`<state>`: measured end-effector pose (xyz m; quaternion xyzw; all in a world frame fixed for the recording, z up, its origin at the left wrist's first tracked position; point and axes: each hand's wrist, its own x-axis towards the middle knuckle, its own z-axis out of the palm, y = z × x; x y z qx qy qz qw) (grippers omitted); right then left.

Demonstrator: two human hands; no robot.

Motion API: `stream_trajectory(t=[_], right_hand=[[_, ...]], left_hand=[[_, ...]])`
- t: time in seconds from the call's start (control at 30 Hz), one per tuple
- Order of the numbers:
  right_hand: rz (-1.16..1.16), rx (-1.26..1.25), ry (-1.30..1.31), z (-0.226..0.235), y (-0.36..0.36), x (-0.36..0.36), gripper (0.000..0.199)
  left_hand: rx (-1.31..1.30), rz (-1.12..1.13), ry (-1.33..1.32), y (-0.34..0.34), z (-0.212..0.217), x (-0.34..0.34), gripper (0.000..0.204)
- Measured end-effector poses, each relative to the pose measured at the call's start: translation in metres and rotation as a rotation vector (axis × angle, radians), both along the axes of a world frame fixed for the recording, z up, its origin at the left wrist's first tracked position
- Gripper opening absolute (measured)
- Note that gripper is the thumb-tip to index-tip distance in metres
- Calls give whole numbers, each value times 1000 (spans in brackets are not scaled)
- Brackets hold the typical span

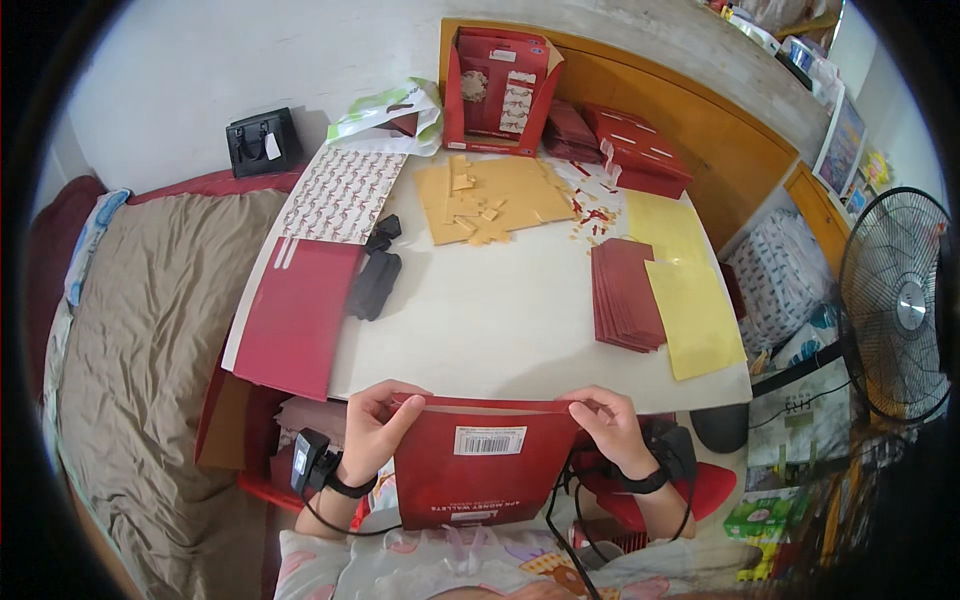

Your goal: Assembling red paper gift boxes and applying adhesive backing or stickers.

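Observation:
A dark red paper packet [480, 480] with a white barcode label is held upright at the near edge of the white table [500, 320]. My left hand [372, 430] pinches its top left corner. My right hand [608, 428] pinches its top right corner, with the upper flap bent slightly between them. Both wrists wear black bands with cables.
On the table lie a red sheet [298, 315], patterned paper [340, 195], a black tool [374, 283], tan card pieces [490, 200], a stack of red envelopes [625, 295], yellow sheets [690, 300] and a red box [497, 90]. A bed [150, 330] is left, a fan [900, 300] right.

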<state>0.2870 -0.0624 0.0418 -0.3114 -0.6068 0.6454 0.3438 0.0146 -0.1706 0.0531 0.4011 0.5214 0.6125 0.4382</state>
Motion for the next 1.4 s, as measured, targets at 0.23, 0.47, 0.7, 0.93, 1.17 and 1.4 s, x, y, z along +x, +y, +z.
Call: stream_trajectory(t=[0.23, 0.47, 0.7, 0.93, 1.17, 1.4], right_hand=[[52, -77, -72, 18, 2, 6, 14], [69, -143, -133, 20, 4, 9, 12], [35, -45, -80, 10, -1, 5, 17], [11, 357, -23, -9, -5, 5, 17], [43, 365, -71, -26, -11, 10, 23], [-42, 489, -32, -27, -20, 0, 17]], left_hand=[[-51, -95, -75, -3, 0, -6, 13], [-29, -134, -258, -1, -2, -7, 8], [1, -67, -57, -5, -7, -3, 12], [222, 11, 66, -3, -26, 6, 13], [321, -70, 113, -5, -24, 5, 8], [329, -82, 138, -6, -27, 6, 7]])
